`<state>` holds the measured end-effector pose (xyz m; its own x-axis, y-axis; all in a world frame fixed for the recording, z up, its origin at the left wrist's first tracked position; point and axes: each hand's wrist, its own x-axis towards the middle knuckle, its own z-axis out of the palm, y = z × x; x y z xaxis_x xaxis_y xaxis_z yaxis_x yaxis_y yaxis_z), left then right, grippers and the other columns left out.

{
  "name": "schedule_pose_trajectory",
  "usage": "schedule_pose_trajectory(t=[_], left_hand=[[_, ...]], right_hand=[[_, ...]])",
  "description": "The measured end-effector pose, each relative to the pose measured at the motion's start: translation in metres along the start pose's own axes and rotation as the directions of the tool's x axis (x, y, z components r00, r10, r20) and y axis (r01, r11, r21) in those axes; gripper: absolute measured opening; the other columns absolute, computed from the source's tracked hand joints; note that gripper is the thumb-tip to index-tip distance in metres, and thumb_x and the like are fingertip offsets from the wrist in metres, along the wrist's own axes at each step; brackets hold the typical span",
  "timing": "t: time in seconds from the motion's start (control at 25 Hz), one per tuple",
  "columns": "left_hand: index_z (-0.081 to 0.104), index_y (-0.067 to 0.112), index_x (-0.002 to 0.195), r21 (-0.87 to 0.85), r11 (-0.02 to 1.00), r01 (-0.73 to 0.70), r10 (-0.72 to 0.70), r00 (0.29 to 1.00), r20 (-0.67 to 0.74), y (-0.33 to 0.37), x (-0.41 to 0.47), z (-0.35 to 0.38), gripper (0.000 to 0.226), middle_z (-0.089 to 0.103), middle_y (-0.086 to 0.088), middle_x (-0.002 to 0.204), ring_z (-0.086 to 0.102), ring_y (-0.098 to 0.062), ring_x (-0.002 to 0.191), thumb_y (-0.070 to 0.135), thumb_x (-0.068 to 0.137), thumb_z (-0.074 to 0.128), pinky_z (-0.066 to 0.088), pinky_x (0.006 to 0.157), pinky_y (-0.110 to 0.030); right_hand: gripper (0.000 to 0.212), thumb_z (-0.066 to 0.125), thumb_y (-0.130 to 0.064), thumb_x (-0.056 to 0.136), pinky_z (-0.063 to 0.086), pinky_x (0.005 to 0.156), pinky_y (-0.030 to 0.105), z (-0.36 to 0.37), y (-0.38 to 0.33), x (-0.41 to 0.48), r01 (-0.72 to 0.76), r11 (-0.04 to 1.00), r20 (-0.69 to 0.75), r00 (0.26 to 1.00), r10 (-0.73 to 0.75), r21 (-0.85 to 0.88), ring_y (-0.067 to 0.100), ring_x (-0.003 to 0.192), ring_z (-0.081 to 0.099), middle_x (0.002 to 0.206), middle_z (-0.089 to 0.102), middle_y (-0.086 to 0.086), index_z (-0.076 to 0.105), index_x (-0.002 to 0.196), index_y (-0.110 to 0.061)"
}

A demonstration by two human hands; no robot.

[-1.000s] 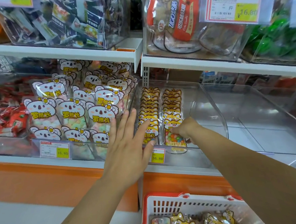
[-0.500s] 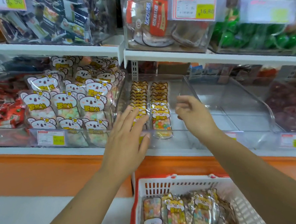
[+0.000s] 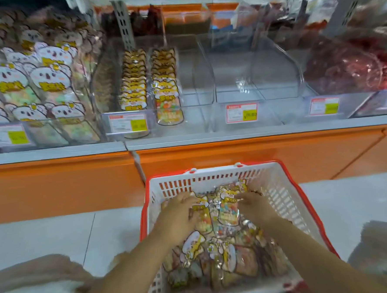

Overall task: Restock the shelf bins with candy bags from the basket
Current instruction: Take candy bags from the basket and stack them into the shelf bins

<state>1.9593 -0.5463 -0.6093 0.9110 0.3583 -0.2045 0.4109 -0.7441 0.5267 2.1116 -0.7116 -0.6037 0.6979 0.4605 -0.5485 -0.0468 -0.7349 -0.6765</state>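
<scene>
1. Head view: left hand (image 3: 178,215) and right hand (image 3: 252,205) lie on clear candy bags with yellow cartoon labels (image 3: 227,212) inside the white plastic basket with red rim (image 3: 212,181).
2. Blur hides the fingers; I cannot tell the grip.
3. Transparent plastic shelf bin (image 3: 193,89) above holds two rows of such bags.

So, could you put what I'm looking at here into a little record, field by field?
Setting: shop shelf of clear plastic bins above an orange base panel
Basket: white slatted plastic basket with red rim, on the floor below the shelf
Contents: clear candy bags with yellow cartoon headers, piled loosely
Left hand: on the bags in the basket; grip blurred
Right hand: on the bags too; grip blurred
Bin ahead: two rows of matching bags standing at its left side
</scene>
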Motion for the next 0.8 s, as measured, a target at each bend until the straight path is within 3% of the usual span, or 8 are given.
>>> schedule_pose_trajectory(t=[0.08, 0.16, 0.24, 0.32, 0.36, 0.52, 0.68, 0.8], left_hand=[[0.043, 0.026, 0.144, -0.049, 0.996, 0.069, -0.066, 0.996, 0.058, -0.005, 0.003, 0.027, 0.044, 0.025, 0.001, 0.156, 0.042, -0.018, 0.134, 0.03, 0.101, 0.047, 0.033, 0.107, -0.026], [0.042, 0.025, 0.143, -0.102, 0.988, 0.119, -0.109, 0.989, 0.095, -0.01, 0.007, 0.047, 0.044, 0.025, 0.0, 0.156, 0.04, -0.019, 0.136, 0.028, 0.1, 0.049, 0.036, 0.102, -0.022], [0.04, 0.026, 0.144, -0.114, 0.981, 0.158, -0.15, 0.986, 0.072, -0.015, 0.013, 0.059, 0.047, 0.026, 0.001, 0.156, 0.04, -0.019, 0.135, 0.027, 0.098, 0.051, 0.038, 0.1, -0.021], [0.037, 0.026, 0.146, -0.105, 0.971, 0.214, -0.213, 0.977, 0.013, -0.022, 0.022, 0.065, 0.052, 0.032, 0.001, 0.153, 0.037, -0.018, 0.135, 0.029, 0.097, 0.053, 0.036, 0.107, -0.026], [0.036, 0.025, 0.148, -0.116, 0.961, 0.251, -0.253, 0.967, -0.003, -0.025, 0.026, 0.067, 0.054, 0.033, 0.001, 0.151, 0.034, -0.019, 0.136, 0.031, 0.097, 0.053, 0.033, 0.108, -0.027], [0.031, 0.025, 0.148, -0.033, 0.951, 0.306, -0.307, 0.951, -0.026, -0.028, 0.036, 0.077, 0.065, 0.027, 0.002, 0.151, 0.027, -0.021, 0.137, 0.038, 0.091, 0.06, 0.036, 0.107, -0.033], [0.029, 0.026, 0.148, -0.009, 0.936, 0.352, -0.352, 0.935, -0.025, -0.027, 0.041, 0.078, 0.079, 0.02, 0.004, 0.149, 0.025, -0.02, 0.136, 0.041, 0.083, 0.07, 0.045, 0.092, -0.03], [0.023, 0.024, 0.151, -0.012, 0.927, 0.375, -0.375, 0.927, -0.02, -0.027, 0.043, 0.077, 0.087, 0.016, 0.005, 0.15, 0.025, -0.019, 0.137, 0.045, 0.081, 0.071, 0.044, 0.093, -0.03]], right_hand=[[0.048, 0.05, -0.018, 0.099, 0.044, 0.073, 0.023, 0.005, 0.012, 0.01, -0.083, 0.997, -0.008, 0.997, 0.083, 0.001, 0.024, 0.102, 0.061, 0.131, 0.052, 0.012, 0.038, 0.145, -0.012], [0.057, 0.051, -0.025, 0.099, 0.042, 0.084, 0.027, 0.011, 0.024, 0.027, -0.128, 0.992, -0.028, 0.991, 0.128, 0.0, 0.029, 0.127, 0.049, 0.149, 0.039, 0.01, 0.028, 0.15, -0.014], [0.056, 0.053, -0.022, 0.098, 0.045, 0.082, 0.035, 0.019, 0.034, 0.044, -0.14, 0.989, -0.078, 0.987, 0.143, 0.042, 0.032, 0.115, 0.056, 0.131, 0.055, 0.015, 0.031, 0.146, -0.007], [0.057, 0.062, -0.023, 0.092, 0.047, 0.063, 0.039, 0.028, 0.041, 0.057, -0.163, 0.984, -0.142, 0.975, 0.171, 0.065, 0.028, 0.077, 0.062, 0.088, 0.063, 0.014, 0.038, 0.139, -0.004], [0.061, 0.068, -0.027, 0.087, 0.047, 0.055, 0.037, 0.03, 0.041, 0.061, -0.175, 0.983, -0.173, 0.968, 0.183, 0.062, 0.027, 0.067, 0.06, 0.08, 0.063, 0.012, 0.04, 0.136, -0.003], [0.064, 0.08, -0.035, 0.076, 0.054, 0.057, 0.038, 0.035, 0.036, 0.067, -0.222, 0.975, -0.18, 0.958, 0.224, 0.032, 0.033, 0.072, 0.062, 0.091, 0.062, 0.013, 0.045, 0.121, -0.006], [0.038, 0.069, -0.029, 0.087, 0.038, 0.053, 0.029, 0.039, 0.039, 0.065, -0.108, 0.979, -0.178, 0.974, 0.139, 0.173, 0.022, 0.057, 0.043, 0.066, 0.045, 0.008, 0.039, 0.077, -0.008], [0.032, 0.059, -0.027, 0.094, 0.044, 0.064, 0.038, 0.034, 0.028, 0.057, 0.012, 0.899, -0.299, 0.945, 0.132, 0.437, 0.03, 0.073, 0.057, 0.076, 0.048, 0.021, 0.054, 0.091, 0.004]])
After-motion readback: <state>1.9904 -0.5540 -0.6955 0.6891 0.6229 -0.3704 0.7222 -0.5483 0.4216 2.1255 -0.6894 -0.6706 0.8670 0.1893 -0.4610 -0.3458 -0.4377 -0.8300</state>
